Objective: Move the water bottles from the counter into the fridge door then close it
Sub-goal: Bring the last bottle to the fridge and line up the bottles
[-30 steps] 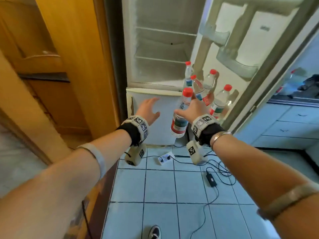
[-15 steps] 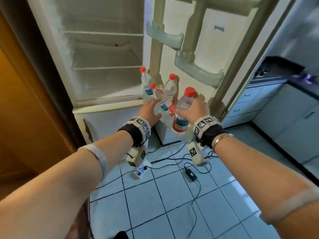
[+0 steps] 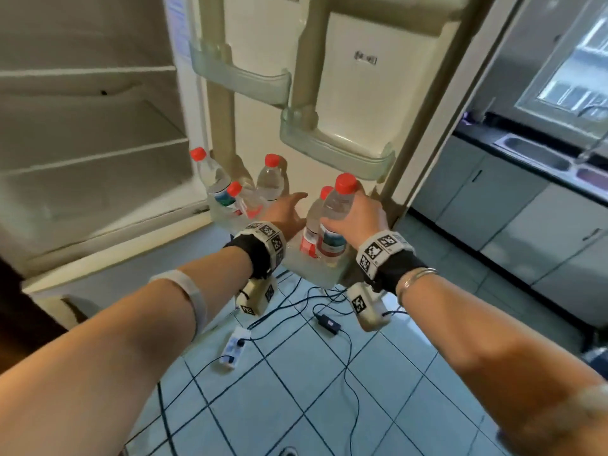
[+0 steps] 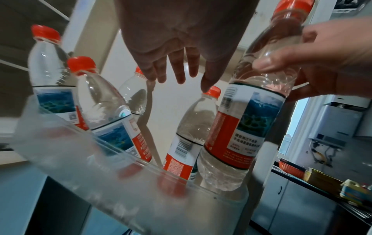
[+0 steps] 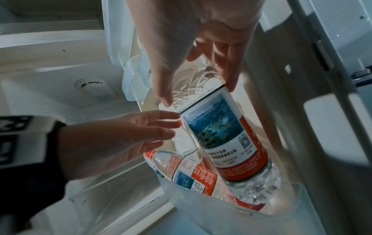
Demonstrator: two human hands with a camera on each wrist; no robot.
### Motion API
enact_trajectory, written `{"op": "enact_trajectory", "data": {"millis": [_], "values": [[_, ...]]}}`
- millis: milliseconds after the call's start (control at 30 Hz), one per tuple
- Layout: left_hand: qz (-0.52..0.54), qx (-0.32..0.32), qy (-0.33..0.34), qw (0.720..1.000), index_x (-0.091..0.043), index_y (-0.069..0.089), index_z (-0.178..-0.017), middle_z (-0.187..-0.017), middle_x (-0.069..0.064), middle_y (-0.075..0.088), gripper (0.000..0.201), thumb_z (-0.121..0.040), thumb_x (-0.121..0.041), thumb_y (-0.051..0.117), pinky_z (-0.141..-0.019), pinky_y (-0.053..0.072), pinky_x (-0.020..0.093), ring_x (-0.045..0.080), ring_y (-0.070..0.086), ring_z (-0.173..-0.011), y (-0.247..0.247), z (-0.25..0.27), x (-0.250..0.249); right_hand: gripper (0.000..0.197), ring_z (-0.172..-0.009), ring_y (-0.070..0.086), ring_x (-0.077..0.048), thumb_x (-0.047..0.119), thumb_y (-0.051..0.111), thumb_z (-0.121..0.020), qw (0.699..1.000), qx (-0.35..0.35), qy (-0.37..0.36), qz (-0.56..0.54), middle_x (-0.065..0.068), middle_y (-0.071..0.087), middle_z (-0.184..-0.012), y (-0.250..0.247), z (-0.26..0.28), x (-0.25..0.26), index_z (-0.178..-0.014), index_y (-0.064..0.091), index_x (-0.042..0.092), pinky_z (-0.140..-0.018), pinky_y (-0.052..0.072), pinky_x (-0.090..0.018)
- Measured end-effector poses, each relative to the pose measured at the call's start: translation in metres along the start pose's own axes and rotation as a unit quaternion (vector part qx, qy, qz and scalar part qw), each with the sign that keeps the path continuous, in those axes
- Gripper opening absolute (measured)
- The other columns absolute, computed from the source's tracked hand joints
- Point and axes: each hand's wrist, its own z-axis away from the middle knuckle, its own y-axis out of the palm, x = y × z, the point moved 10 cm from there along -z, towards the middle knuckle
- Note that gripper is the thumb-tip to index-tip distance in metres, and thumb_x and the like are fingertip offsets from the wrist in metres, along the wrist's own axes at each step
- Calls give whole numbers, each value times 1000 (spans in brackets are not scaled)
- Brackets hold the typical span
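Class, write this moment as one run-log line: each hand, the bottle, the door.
right hand: grips bottle, base in door bin | left hand: open, holds nothing | door: open

Bottom door shelf (image 3: 316, 271): three bottles (image 3: 230, 199) stand at its left end, two bottles (image 3: 324, 225) at its right; fridge shelves (image 3: 92, 149) lie left.

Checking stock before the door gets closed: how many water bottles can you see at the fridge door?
5. Three stand at the hinge end of the bottom door shelf: far-left bottle, tilted bottle, back bottle. A fourth bottle stands by the held bottle in the right hand. Others may be hidden.
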Motion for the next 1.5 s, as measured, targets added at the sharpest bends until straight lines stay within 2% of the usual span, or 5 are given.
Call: {"op": "enact_trajectory", "data": {"millis": [500, 700, 967, 1300, 1500], "values": [[93, 162, 8, 982, -16, 23, -134, -133, 13, 50, 89, -65, -22, 80, -104, 40, 47, 31, 50, -122, 70, -92, -23, 61, -105, 63, -21, 42, 77, -69, 999, 3, -7, -31, -4, 66, -115, -2, -44, -28, -117, 52, 16, -92, 50, -33], [89, 182, 84, 976, -19, 57, -109, -108, 6, 65, 50, -65, -21, 80, -93, 48, 40, 26, 61, -106, 78, -110, -45, 62, -104, 61, -19, 42, 77, -67, 999, 6, 13, -42, -2, 64, -116, -4, -61, -40, -118, 50, 17, -91, 50, -33], [10, 201, 76, 977, -18, 42, -134, -132, 7, 48, 82, -63, -27, 83, -106, 37, 43, 25, 45, -124, 72, -130, -26, 53, -93, 62, -12, 39, 78, -60, 993, -19, 58, -98, 9, 64, -100, 1, -79, -50, -104, 50, 33, -91, 52, -34], [14, 197, 89, 976, -14, 37, -139, -140, 10, 47, 78, -72, -17, 77, -107, 31, 35, 28, 43, -130, 64, -150, -25, 72, -101, 63, -21, 36, 82, -65, 993, -35, 83, -82, -5, 66, -112, 13, -90, -60, -124, 47, 14, -93, 52, -37], [-2, 198, 104, 975, -17, 29, -143, -142, 7, 45, 85, -73, -18, 76, -105, 29, 27, 24, 41, -131, 58, -158, -25, 54, -94, 63, -18, 28, 80, -69, 991, -6, 109, -81, -1, 64, -98, 33, -105, -70, -113, 50, 17, -86, 52, -33]]}}
